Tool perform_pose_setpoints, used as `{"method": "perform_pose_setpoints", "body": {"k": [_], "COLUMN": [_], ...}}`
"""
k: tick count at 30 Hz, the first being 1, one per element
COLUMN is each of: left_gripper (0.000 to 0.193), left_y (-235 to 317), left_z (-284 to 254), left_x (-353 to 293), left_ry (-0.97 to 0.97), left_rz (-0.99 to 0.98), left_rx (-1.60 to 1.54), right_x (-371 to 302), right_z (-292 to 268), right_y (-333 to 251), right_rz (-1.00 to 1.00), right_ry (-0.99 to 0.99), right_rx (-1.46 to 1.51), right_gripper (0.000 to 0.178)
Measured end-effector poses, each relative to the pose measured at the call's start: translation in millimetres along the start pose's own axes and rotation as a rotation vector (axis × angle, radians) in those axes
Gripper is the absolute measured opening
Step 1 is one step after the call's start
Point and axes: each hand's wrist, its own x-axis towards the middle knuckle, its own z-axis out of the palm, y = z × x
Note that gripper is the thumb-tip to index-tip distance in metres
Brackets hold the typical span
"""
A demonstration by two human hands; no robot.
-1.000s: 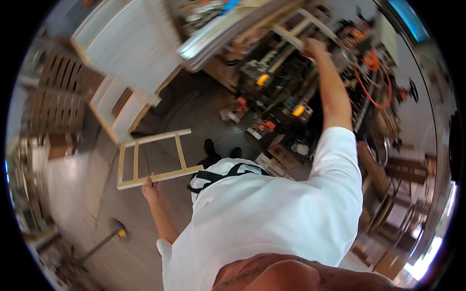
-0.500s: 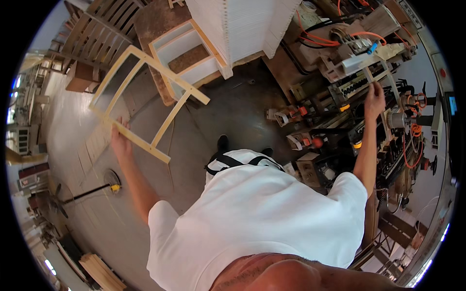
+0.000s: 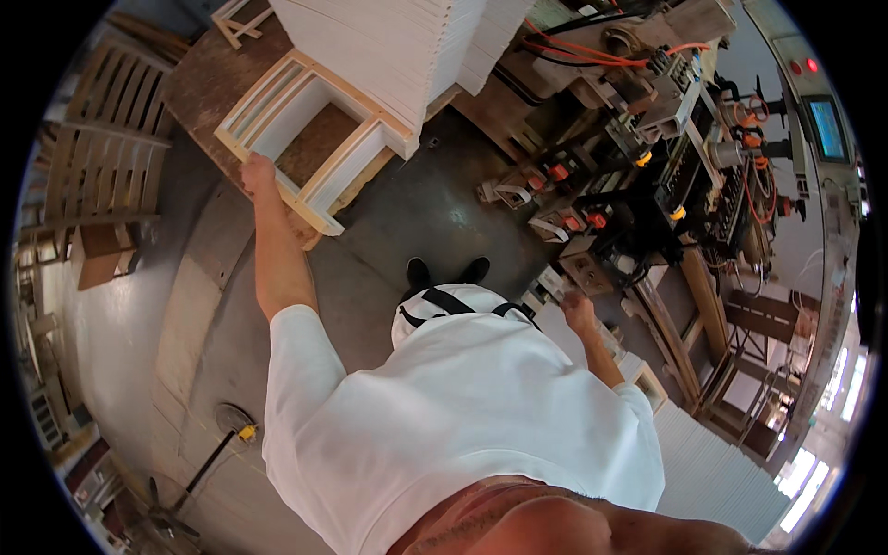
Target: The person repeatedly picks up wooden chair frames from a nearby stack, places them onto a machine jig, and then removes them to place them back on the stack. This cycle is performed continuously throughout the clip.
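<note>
At the left, my left hand (image 3: 260,177) is closed round the near left corner of a pale wooden frame with crossbars (image 3: 359,137). This frame lies on a pile of similar frames with white inner sides (image 3: 324,190), resting on a brown board (image 3: 199,88). My right hand (image 3: 580,313) hangs low beside my right hip, its fingers curled. Whether anything sits inside those fingers is hidden. Close to it are a white flat surface (image 3: 558,333) and small machine parts.
A machine with orange hoses (image 3: 592,57) and clamps fills the right side, beside a control screen (image 3: 826,129). Tall white stacked pieces (image 3: 370,46) stand ahead; another ribbed white stack (image 3: 717,476) is behind right. A slatted wooden rack (image 3: 106,139) and a floor fan (image 3: 166,513) are at left.
My left hand has brought the frame rightward onto the pile. My right hand has left the machine and dropped to my side. The view has turned.
</note>
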Motion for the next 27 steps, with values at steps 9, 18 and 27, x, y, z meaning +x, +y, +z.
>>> {"method": "perform_pose_setpoints", "body": {"k": [9, 18, 27], "left_gripper": [0.061, 0.032, 0.026], "left_y": [25.4, 21.5, 8.3], "left_z": [-2.5, 59.7, 66.6], "left_x": [-131.4, -198.8, -184.9], "left_ry": [0.039, 0.026, 0.244], "left_rz": [1.167, 1.141, 1.354], "left_rx": [0.054, 0.099, 0.27], "right_x": [-45.3, -18.0, -81.1], "right_z": [41.9, 33.1, 2.8], "right_y": [46.0, -45.3, -11.4], "right_rz": [0.3, 0.108, 0.117], "right_ry": [-0.066, -0.06, 0.213], "right_rx": [0.128, 0.383, 0.249], "right_gripper": [0.034, 0.034, 0.034]}}
